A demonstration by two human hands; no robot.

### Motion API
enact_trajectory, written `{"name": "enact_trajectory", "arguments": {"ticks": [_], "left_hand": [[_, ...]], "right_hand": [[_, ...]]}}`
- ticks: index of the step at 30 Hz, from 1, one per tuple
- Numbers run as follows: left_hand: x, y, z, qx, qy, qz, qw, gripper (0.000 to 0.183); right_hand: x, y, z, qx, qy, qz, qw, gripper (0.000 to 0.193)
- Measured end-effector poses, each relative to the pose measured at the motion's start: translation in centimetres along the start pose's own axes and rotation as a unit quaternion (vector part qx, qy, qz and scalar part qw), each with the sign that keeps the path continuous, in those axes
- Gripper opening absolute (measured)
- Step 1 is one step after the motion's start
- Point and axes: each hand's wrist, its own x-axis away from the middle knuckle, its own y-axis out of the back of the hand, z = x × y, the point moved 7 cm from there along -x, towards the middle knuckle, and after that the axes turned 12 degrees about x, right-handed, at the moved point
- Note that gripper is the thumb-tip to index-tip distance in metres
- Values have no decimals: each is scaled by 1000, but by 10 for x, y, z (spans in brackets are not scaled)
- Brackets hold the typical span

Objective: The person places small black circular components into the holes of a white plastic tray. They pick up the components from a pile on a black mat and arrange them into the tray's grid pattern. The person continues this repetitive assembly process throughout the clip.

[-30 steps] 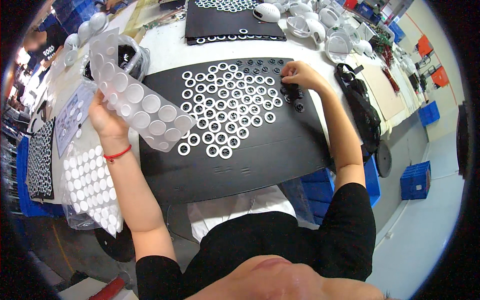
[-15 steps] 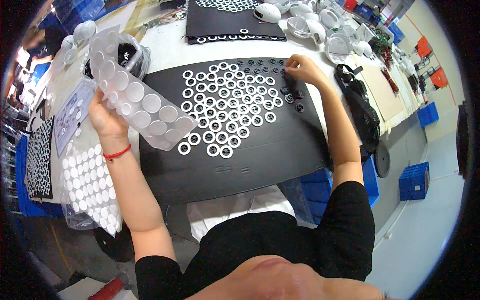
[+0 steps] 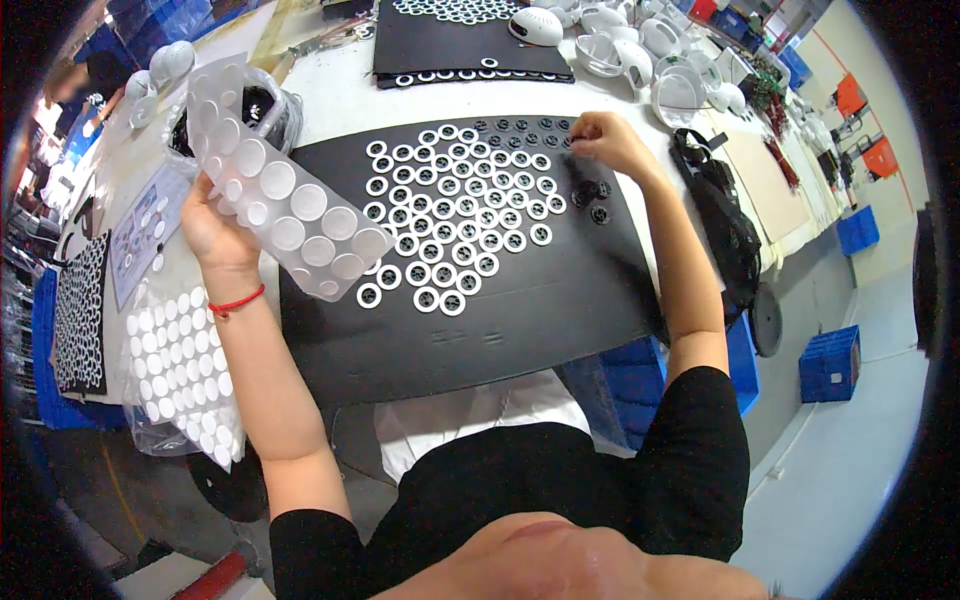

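Right hand [image 3: 605,140] shifting slightly leftward along far row, fingers pinching small black part; left hand [image 3: 212,228] gripping sticker sheet [image 3: 285,205]. Most ringed parts [image 3: 455,215] on black mat [image 3: 500,310] done; few bare black parts [image 3: 592,198] remaining.

The left hand [image 3: 212,232] held up a clear backing sheet [image 3: 280,195] dotted with round white stickers, tilted over the near-left corner of a black mat [image 3: 520,310]. White rings [image 3: 455,210] lay in rows across the mat. The right hand [image 3: 605,140] rested, fingers curled, at the mat's far right, just beside a few small black parts [image 3: 592,195].
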Motion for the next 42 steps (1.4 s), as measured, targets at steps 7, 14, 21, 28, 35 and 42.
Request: {"name": "enact_trajectory", "arguments": {"ticks": [7,14,21,28,35,42], "left_hand": [[4,-6,2,33,20,43,998,31],[7,-6,3,3,-2,-4,1000,31],[0,0,0,-30,-22,-39,999,31],[5,3,-2,-47,-42,-53,997,32],[6,-6,3,-10,-7,-12,1000,32],[1,6,-2,-45,-47,-97,993,30]], "right_hand": [[-19,-2,-32,98,87,-144,981,19],[-5,0,-35,18,70,-115,991,23],[-24,-3,-43,75,24,-108,991,18],[-2,18,-26,22,32,-69,997,17],[43,-2,17,18,115,171,978,21],[24,23,-12,-38,28,-26,999,10]]}}
